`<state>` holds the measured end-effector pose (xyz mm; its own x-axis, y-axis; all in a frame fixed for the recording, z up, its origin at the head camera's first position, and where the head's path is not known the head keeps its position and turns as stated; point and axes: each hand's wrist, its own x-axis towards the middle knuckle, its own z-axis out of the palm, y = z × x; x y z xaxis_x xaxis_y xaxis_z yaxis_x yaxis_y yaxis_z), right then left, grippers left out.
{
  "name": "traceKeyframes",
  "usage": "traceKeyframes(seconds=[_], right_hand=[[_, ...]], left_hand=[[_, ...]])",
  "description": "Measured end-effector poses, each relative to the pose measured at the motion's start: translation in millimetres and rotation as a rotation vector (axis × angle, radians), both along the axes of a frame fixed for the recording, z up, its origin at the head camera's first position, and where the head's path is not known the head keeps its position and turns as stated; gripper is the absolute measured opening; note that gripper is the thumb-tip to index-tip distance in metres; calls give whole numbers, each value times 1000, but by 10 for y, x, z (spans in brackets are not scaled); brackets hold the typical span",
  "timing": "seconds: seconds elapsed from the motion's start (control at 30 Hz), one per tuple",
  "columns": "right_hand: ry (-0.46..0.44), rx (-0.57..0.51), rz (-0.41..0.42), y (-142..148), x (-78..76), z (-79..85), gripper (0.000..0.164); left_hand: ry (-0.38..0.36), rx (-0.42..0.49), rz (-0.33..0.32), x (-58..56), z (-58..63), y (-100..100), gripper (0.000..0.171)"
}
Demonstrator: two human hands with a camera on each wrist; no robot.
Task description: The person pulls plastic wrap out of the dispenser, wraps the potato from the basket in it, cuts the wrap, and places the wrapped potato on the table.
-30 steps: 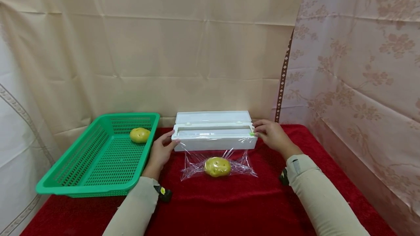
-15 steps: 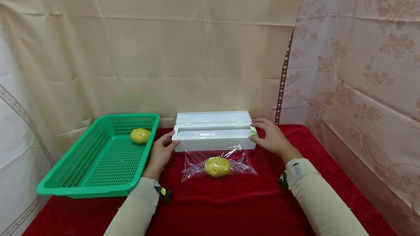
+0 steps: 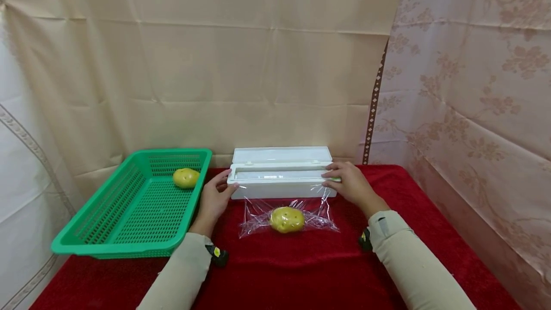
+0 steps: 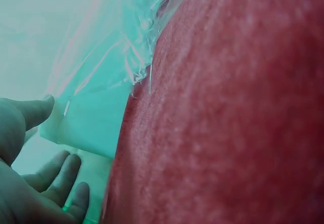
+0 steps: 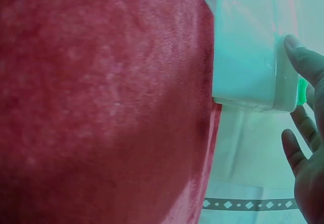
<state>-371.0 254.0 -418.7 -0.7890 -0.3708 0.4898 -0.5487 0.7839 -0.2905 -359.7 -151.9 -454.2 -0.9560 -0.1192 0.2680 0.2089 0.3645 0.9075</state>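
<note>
In the head view, a white cling film box (image 3: 284,189) lies with its lid (image 3: 281,154) raised toward the curtain. Clear cling film (image 3: 318,223) runs from its front rim over and around a yellow potato (image 3: 287,219) on the red cloth. My left hand (image 3: 215,199) holds the box's left end, thumb at the front corner. My right hand (image 3: 352,185) rests at the right end, thumb touching the film on the front edge, fingers extended over the rim. A green slide cutter (image 5: 302,91) sits at that end, between thumb and fingers in the right wrist view.
A green plastic basket (image 3: 129,248) stands on the left, with a second potato (image 3: 186,178) inside. Red cloth (image 3: 292,276) covers the table. A beige curtain (image 3: 258,71) hangs right behind the box, and a patterned one (image 3: 469,123) hangs along the right.
My right hand has slid a little left along the front rim, its thumb coming round from the box's end onto the front. My left hand, the potatoes and the basket stay put.
</note>
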Motion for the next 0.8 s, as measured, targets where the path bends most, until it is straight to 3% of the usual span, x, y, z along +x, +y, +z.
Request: traceKeyframes(seconds=[0.2, 0.5, 0.67, 0.8], right_hand=[[71, -52, 16, 36, 21, -63, 21], [159, -71, 50, 76, 116, -69, 12], [201, -38, 60, 116, 182, -63, 11], [208, -21, 78, 137, 264, -20, 11]], left_hand=[[86, -133, 42, 30, 47, 44, 22], [57, -173, 54, 126, 116, 63, 22], [74, -217, 45, 238, 152, 77, 19], [75, -193, 26, 344, 187, 87, 17]])
